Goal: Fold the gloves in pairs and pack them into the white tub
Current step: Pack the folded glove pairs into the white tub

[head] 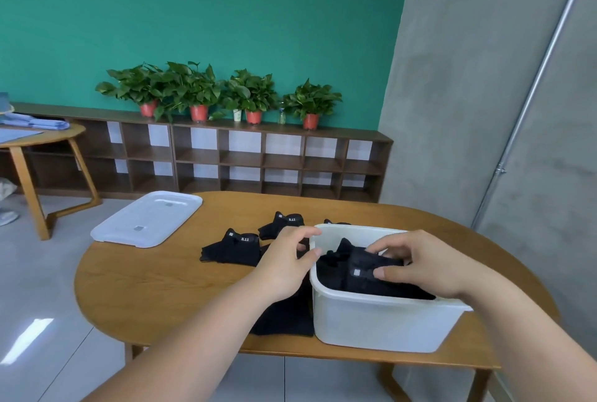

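Right grip (426, 267): pinched the folded glove pair (363, 274) inside the white tub (371, 320).
Glove pair: long axis ran left-right, cuff leftward.
Left grip (284, 267): curled at the tub's left rim; hold unclear.
Other gloves (235, 248): lay on the desk (161, 288).

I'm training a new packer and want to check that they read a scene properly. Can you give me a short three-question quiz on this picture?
1. True or false: the white lid sits on the white tub.
2. Which hand grips the folded black gloves inside the tub? A) left B) right C) neither
3. Fill in: the unpacked gloves lie on the wooden table, mostly on the tub's ____ side.

Key: 1 false, the lid lies on the table, apart from the tub; 2 B, the right hand; 3 left.
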Motion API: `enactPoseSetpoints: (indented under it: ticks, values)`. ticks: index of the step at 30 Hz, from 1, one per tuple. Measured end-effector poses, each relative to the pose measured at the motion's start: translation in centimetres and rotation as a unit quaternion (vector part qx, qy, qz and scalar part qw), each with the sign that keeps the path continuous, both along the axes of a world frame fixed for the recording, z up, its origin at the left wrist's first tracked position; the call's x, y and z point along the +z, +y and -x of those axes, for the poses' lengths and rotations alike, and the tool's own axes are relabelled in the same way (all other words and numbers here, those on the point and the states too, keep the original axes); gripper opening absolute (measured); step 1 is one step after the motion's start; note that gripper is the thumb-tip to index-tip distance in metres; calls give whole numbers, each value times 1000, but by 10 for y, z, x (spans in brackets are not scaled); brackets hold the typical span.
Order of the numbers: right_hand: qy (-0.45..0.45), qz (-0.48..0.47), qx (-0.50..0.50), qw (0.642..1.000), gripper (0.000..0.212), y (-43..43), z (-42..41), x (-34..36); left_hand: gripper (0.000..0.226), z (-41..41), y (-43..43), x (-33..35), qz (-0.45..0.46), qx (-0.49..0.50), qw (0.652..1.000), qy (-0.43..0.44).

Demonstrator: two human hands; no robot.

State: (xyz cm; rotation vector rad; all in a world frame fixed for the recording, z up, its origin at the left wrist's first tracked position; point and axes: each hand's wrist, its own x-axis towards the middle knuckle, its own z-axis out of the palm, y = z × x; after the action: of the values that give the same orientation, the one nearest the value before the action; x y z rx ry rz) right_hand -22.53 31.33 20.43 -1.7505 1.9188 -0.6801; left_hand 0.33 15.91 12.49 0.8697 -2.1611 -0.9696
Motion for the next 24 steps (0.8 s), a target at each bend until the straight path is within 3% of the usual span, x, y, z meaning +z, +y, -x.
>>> enactPoseSetpoints:
  ticks: [3,8,13,20,24]
  values:
    - [2,-21,32,999,28,-11,-15,-14,33,3,2,-6,1,-2,1000,4]
    - [78,-49,41,995,25,-27,-21,-18,33,3,0,-6,7,1,1000,-15]
    - [43,-95,56,993,24,-27,-16,3,33,4,-3,-6,4,3,1000,-16]
    - [170,-170,60,969,11,-53,-25,-10,31,6,-5,-8,-10,1,1000,-1]
    - [176,-198,71,962,8,-58,-23,-8,30,6,-6,-9,-10,1,1000,3]
